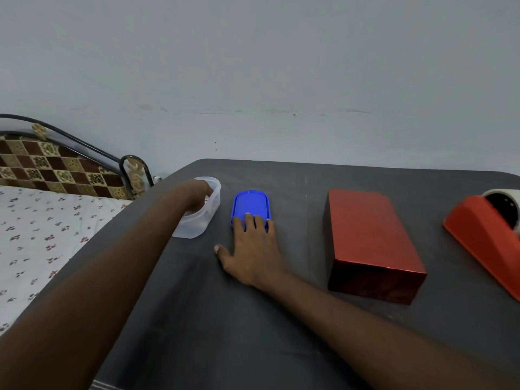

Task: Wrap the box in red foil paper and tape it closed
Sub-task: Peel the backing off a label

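Glossy red foil box [371,243]; right hand [250,249] spread flat, left hand [201,197] hidden.

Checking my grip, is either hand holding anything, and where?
Right hand holds nothing; its straight fingers rest on the blue lid's near end. Left hand is inside the clear tub; grip hidden.

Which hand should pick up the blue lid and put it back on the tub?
Probably the right hand: its straight fingers already rest on the blue lid. The left hand is reaching down inside the clear tub, so it looks busy.
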Demonstrator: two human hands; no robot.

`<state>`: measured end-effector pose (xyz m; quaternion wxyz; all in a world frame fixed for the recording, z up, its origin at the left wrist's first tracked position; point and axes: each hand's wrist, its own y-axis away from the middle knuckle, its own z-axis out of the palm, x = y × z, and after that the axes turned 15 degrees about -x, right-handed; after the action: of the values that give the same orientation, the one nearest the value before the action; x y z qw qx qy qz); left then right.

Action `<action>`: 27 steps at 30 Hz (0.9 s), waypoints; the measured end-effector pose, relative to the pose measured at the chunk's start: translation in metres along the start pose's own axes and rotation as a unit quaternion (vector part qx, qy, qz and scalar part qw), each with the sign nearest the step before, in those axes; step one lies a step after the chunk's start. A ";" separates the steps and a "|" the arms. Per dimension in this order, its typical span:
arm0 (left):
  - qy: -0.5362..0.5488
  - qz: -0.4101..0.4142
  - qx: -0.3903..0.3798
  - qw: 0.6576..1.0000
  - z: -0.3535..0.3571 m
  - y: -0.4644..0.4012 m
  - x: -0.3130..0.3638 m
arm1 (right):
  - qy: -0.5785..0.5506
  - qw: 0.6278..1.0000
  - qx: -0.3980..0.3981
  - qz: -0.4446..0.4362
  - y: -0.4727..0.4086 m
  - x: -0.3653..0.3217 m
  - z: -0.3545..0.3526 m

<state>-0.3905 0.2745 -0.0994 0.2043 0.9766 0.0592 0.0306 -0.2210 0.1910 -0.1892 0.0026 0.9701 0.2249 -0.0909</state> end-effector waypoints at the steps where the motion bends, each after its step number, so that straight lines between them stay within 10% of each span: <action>1: 0.003 -0.006 -0.007 1.000 -0.001 -0.001 0.001 | 0.000 1.000 0.000 -0.001 0.000 0.000 0.000; 13: -0.099 -0.042 -0.036 0.994 -0.007 0.005 0.009 | -0.008 1.000 -0.009 -0.001 0.002 -0.001 -0.001; 27: -0.063 0.021 0.121 0.990 -0.014 0.016 -0.008 | -0.009 1.000 -0.018 0.000 0.001 -0.001 -0.003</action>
<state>-0.3976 0.2645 -0.0802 0.0870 0.9952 0.0288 -0.0338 -0.2210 0.1898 -0.1863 0.0217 0.9691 0.2264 -0.0956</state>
